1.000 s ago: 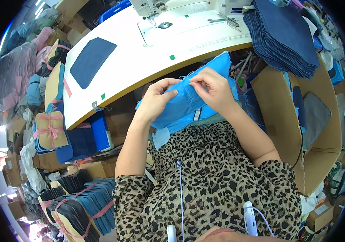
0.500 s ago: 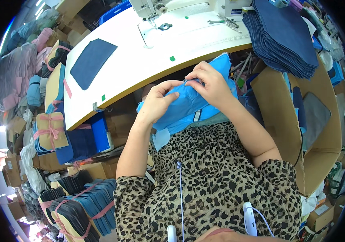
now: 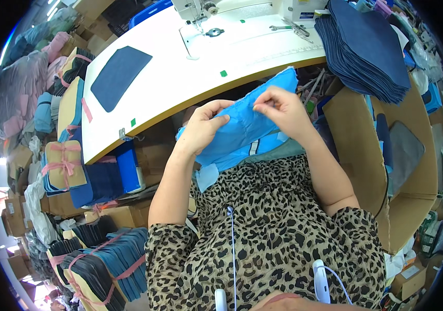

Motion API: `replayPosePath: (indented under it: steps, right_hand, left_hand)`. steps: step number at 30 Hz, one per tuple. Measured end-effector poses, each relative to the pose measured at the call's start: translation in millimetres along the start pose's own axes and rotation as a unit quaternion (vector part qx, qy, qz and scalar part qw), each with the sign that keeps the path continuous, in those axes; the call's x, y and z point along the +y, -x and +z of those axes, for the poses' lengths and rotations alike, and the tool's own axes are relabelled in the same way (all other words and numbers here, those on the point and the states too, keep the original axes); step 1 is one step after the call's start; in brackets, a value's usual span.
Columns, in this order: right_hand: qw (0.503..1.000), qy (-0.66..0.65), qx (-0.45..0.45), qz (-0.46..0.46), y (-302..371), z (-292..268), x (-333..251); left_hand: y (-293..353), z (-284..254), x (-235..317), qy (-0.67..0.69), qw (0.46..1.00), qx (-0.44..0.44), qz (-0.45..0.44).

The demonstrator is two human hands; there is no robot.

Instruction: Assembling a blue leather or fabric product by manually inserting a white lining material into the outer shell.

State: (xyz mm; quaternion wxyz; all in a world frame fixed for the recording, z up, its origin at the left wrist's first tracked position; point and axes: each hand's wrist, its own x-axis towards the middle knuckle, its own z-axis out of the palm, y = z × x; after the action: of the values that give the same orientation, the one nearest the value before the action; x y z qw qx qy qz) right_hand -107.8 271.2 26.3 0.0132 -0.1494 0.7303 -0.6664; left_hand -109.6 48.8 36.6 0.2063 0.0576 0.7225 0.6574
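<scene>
A bright blue fabric piece (image 3: 239,124), quilted-looking with a frayed upper edge, hangs over my lap just below the table's front edge. Its left part is gripped by my left hand (image 3: 204,128), with thumb and fingers closed on the upper edge. In front of its right half, my right hand (image 3: 279,110) is pinched, thumb against fingertips. Whatever that pinch holds, if anything, is too small to make out. A white-and-dark striped tag (image 3: 254,147) shows on the lower part of the fabric, and a pale blue scrap (image 3: 207,178) lies at its lower left.
Beyond the fabric stands a white sewing table (image 3: 180,78) with a sewing machine (image 3: 195,11), a dark blue cut panel (image 3: 121,79) and a wrench (image 3: 281,27). A stack of navy panels (image 3: 364,52) sits at the right. Below it is an open cardboard box (image 3: 353,129); tied bundles (image 3: 66,166) lie left.
My right hand has moved right, away from my left hand, keeping its fingers pinched. More of the fabric's upper edge shows between the hands. My left hand keeps its hold.
</scene>
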Motion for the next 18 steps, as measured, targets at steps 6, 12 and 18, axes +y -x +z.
replayPosePath:
  steps: [6,12,18]
  right_hand:
    - [0.992,0.122,-0.028,-0.012,4,15,-4]
    - [0.993,0.111,-0.018,-0.024,5,12,1]
    - [0.99,0.119,0.039,-0.06,5,18,2]
  left_hand:
    - [-1,0,-3,0.058,0.998,-0.022,-0.017]
    - [0,-2,-2,0.086,0.995,-0.036,-0.039]
    - [1,0,-2,0.045,0.998,-0.018,-0.035]
